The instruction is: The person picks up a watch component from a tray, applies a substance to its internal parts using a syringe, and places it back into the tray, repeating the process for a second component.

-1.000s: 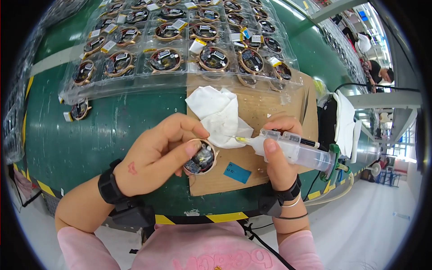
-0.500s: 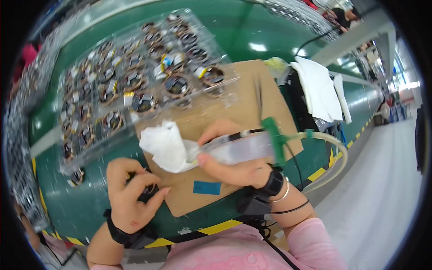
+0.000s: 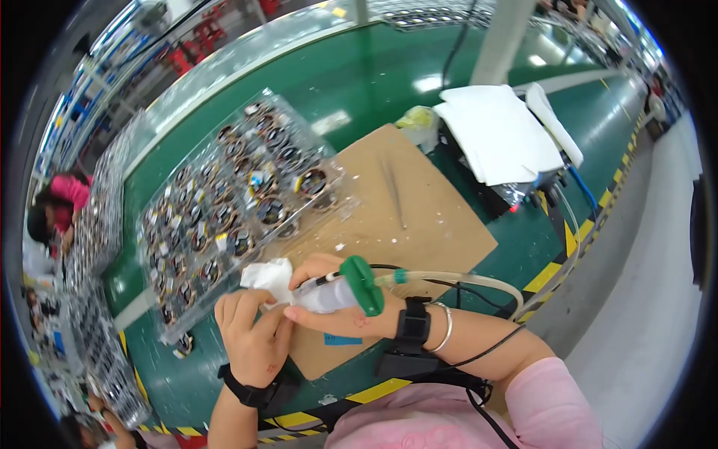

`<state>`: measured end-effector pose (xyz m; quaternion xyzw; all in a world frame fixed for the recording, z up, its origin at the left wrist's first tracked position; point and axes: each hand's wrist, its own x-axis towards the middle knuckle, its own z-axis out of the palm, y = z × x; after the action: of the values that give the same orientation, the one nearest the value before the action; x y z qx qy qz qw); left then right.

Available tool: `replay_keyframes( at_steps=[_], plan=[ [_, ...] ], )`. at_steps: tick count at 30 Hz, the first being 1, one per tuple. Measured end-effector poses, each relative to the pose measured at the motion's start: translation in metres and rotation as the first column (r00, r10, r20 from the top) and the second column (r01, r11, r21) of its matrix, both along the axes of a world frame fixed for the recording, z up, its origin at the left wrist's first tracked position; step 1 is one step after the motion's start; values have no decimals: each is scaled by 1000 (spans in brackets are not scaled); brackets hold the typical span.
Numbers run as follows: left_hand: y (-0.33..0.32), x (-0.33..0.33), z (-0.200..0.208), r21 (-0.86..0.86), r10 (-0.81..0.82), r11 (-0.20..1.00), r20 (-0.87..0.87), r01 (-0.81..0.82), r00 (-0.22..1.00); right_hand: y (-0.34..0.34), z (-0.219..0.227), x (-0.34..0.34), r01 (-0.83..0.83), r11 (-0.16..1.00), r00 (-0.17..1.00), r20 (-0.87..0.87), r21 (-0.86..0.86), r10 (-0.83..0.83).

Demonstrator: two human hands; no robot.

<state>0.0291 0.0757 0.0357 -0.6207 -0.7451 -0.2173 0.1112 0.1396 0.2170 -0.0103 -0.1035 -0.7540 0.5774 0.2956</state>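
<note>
Syringe: clear, thick-barrelled (image 3: 325, 297), lying aslant in the right hand (image 3: 336, 316), over the near part of the cardboard; its tip is hidden among the fingers.
Right grip: thumb on the near side, fingers on the far side, pinching the barrel.
Green cap: on the syringe's wide end (image 3: 363, 286), a pale hose (image 3: 464, 283) running from it off to the right.
Left hand: fingers bent (image 3: 256, 337), tips close by the right thumb; what lies under them I cannot see, nor whether they pinch anything.
White cloth: crumpled (image 3: 268, 277), just beyond the fingertips; touching or not, I cannot tell.
Blue piece: flat (image 3: 342, 340), on the cardboard, partly covered by the right hand.
Cardboard: brown sheet (image 3: 441, 217), a pair of tweezers (image 3: 393, 194) lying on its far part.
Tray: clear plastic (image 3: 345, 202), left of the tweezers, filled with round watch parts (image 3: 313, 182).
Loose part: one round piece (image 3: 184, 344) on the green table (image 3: 168, 385), just outside the tray's near corner.
White sheets: stacked (image 3: 499, 135), right of the cardboard.
Co-worker: person in pink (image 3: 71, 191), far left.
</note>
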Motion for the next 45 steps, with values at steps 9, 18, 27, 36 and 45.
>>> replay_keyframes(
  at_steps=[9,18,27,36,45],
  plan=[
    [6,3,-9,-1,-4,1000,-30,4,1000,1,-2,0,33,996,999,-15,-86,-35],
    [-13,6,20,-37,95,995,108,-92,990,7,3,-2,119,991,992,49,-68,-116],
    [-71,-22,2,-123,132,988,363,-93,923,9,16,0,-15,1000,1000,-1,19,15],
    [-63,-37,-13,-261,78,965,396,31,915,12,16,-3,-76,996,995,65,43,73],
    [-68,-35,-12,-126,130,990,619,-65,775,12,13,0,-109,993,993,53,47,106]
  ],
)
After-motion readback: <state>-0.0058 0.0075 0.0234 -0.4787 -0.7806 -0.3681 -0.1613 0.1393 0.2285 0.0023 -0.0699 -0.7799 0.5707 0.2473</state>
